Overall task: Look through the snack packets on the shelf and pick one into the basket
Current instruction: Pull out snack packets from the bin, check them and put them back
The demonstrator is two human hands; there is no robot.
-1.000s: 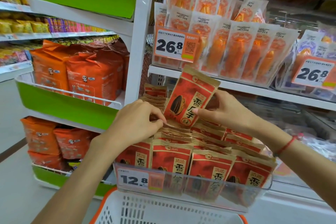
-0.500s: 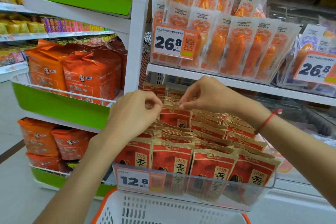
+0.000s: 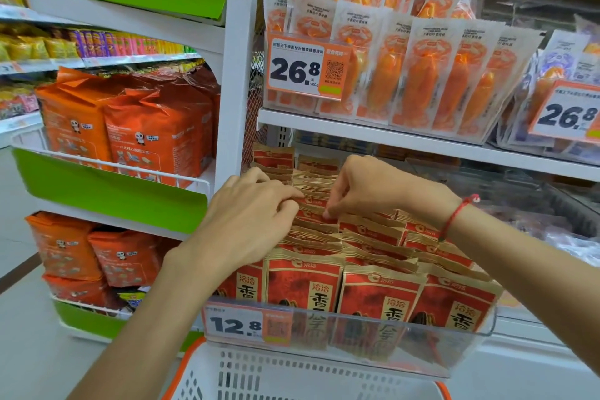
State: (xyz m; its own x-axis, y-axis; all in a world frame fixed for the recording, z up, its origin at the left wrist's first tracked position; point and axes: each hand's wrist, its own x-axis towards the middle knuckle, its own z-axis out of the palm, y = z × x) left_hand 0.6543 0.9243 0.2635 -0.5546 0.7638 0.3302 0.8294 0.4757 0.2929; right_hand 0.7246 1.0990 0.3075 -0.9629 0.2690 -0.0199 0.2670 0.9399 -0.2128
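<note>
- The snack packets [image 3: 373, 289], flat red pouches with tan crimped tops, stood in tight rows inside a clear plastic bin [image 3: 467, 347] on the shelf [image 3: 422, 143].
- The left hand [image 3: 250, 221] had curled fingers that pinched a packet top in the middle rows.
- The right hand [image 3: 367, 188] pinched a packet top just beside it.
- The basket [image 3: 292, 377], white perforated plastic with an orange rim, was below the bin.

Orange panda-printed bags [image 3: 130, 127] sit left of the white shelf post [image 3: 242, 58]; an orange 26.8 price tag [image 3: 306, 68] hangs right of it.
</note>
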